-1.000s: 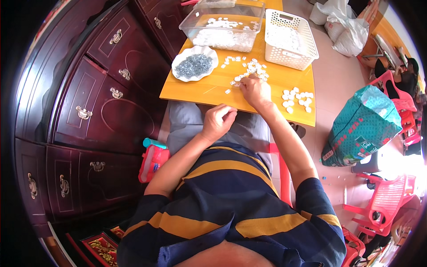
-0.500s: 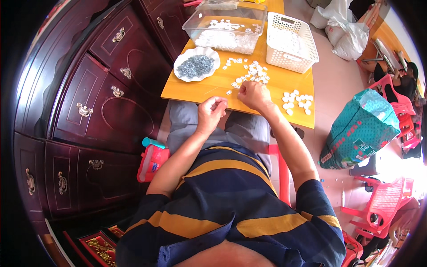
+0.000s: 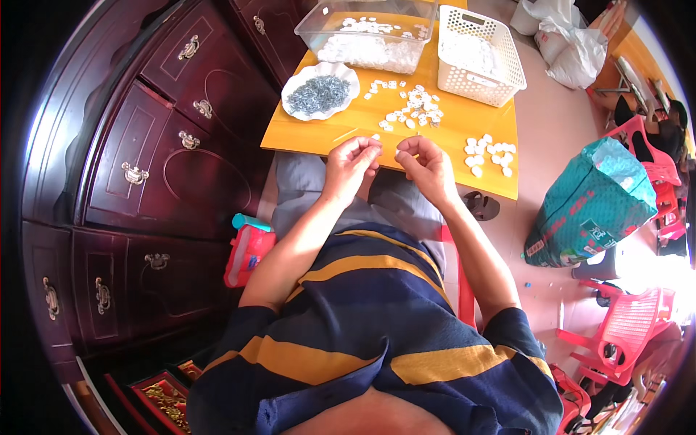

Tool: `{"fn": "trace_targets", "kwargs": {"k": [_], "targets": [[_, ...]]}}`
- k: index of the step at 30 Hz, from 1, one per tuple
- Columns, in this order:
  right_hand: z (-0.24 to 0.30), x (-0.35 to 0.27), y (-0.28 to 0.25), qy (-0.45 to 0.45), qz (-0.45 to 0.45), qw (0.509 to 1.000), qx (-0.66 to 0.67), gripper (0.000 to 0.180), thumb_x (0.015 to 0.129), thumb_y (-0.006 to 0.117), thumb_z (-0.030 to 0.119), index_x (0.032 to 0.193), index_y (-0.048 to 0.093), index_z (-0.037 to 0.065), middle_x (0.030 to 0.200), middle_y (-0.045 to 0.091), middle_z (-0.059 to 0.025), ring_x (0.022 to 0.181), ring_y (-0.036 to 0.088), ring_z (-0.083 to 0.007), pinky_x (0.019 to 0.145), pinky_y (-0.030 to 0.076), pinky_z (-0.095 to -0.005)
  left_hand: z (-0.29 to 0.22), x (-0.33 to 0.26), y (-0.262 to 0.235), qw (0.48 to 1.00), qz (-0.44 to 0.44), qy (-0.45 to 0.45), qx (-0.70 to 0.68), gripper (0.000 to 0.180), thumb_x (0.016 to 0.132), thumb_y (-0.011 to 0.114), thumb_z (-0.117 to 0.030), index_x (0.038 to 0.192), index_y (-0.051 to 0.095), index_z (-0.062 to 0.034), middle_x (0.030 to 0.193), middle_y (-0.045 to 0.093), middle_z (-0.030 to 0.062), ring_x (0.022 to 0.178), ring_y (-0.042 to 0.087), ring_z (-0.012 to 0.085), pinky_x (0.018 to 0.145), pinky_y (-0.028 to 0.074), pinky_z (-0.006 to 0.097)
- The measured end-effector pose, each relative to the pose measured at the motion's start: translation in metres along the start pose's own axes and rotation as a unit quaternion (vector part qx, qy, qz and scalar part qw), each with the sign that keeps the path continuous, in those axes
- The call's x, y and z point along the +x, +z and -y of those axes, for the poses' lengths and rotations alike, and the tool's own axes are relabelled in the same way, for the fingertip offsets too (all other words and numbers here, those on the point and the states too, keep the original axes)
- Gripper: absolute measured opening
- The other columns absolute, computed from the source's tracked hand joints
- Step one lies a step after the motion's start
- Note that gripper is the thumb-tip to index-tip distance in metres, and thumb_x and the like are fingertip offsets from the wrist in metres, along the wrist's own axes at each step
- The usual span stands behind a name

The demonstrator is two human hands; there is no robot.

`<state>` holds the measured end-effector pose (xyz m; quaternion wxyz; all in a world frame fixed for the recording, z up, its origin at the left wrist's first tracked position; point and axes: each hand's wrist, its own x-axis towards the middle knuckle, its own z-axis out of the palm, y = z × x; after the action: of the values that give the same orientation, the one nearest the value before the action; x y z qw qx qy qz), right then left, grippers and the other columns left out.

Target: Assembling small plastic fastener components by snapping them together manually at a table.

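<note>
My left hand [image 3: 351,170] and my right hand [image 3: 429,170] are held close together, a small gap apart, over the near edge of the yellow table [image 3: 304,141]. Both have thumb and fingers pinched. Whatever is between the fingertips is too small to make out. Just beyond them lies a loose pile of small white plastic pieces [image 3: 415,110]. To the right sits a group of rounded white pieces [image 3: 487,152]. A white scalloped plate [image 3: 351,106] at the left holds a heap of thin grey metal pieces [image 3: 317,96].
A clear plastic bin [image 3: 308,35] of white pieces and a white perforated basket [image 3: 475,87] stand at the back. Dark wooden cabinets [image 3: 145,217] line the left. On the right floor are a teal bag [image 3: 587,206] and red plastic chairs [image 3: 631,326].
My right hand has drawn back from the white pile toward my left hand. My left hand has risen slightly and moved right, so the hands now face each other.
</note>
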<state>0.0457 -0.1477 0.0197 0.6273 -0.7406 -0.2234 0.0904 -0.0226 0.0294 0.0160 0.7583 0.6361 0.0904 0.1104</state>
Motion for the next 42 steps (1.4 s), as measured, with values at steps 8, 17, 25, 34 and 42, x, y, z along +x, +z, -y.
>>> {"fn": "trace_targets", "kwargs": {"k": [8, 17, 25, 34, 42], "targets": [[0.006, -0.014, 0.004, 0.069, 0.028, 0.981, 0.177, 0.015, 0.097, 0.062, 0.011, 0.108, 0.068, 0.003, 0.085, 0.064, 0.0041, 0.068, 0.052, -0.0037, 0.063, 0.047, -0.0206, -0.003, -0.002, 0.004, 0.998, 0.017, -0.034, -0.051, 0.015, 0.097, 0.066, -0.016, 0.105, 0.068, -0.0037, 0.089, 0.067, -0.0011, 0.072, 0.061, 0.0055, 0.063, 0.051, 0.020], [-0.004, -0.014, 0.005, 0.172, 0.070, 0.909, 0.373, 0.009, 0.098, 0.064, 0.014, 0.104, 0.067, 0.007, 0.083, 0.062, 0.0062, 0.066, 0.050, -0.0018, 0.061, 0.042, -0.0184, -0.007, -0.011, 0.017, 0.998, 0.027, 0.027, 0.054, 0.010, 0.097, 0.065, -0.011, 0.098, 0.069, -0.0014, 0.086, 0.066, -0.0012, 0.072, 0.059, 0.0041, 0.065, 0.050, 0.020], [-0.003, -0.021, 0.024, 0.111, 0.009, 0.938, 0.329, 0.006, 0.098, 0.066, 0.013, 0.102, 0.065, 0.009, 0.083, 0.066, 0.0040, 0.065, 0.054, -0.0022, 0.060, 0.043, -0.0167, 0.002, -0.010, 0.018, 0.981, 0.005, 0.133, 0.141, 0.009, 0.097, 0.065, -0.009, 0.097, 0.068, -0.0006, 0.084, 0.068, -0.0001, 0.067, 0.060, 0.0043, 0.061, 0.049, 0.019], [-0.009, -0.019, 0.020, 0.100, 0.031, 0.936, 0.335, 0.010, 0.097, 0.066, 0.012, 0.105, 0.064, 0.006, 0.085, 0.069, -0.0004, 0.067, 0.056, -0.0032, 0.062, 0.046, -0.0170, 0.005, -0.012, 0.014, 0.998, -0.002, 0.037, 0.040, 0.007, 0.096, 0.065, -0.006, 0.099, 0.066, -0.0002, 0.082, 0.068, 0.0005, 0.067, 0.060, 0.0037, 0.060, 0.049, 0.018], [-0.016, -0.020, 0.023, 0.120, 0.016, 0.933, 0.338, 0.010, 0.098, 0.065, 0.014, 0.104, 0.065, 0.006, 0.086, 0.069, -0.0003, 0.066, 0.058, -0.0043, 0.061, 0.048, -0.0178, 0.005, -0.011, 0.021, 0.983, -0.010, 0.138, 0.117, 0.006, 0.094, 0.067, -0.004, 0.095, 0.065, 0.0013, 0.086, 0.069, 0.0032, 0.068, 0.063, 0.0083, 0.060, 0.051, 0.024]]}}
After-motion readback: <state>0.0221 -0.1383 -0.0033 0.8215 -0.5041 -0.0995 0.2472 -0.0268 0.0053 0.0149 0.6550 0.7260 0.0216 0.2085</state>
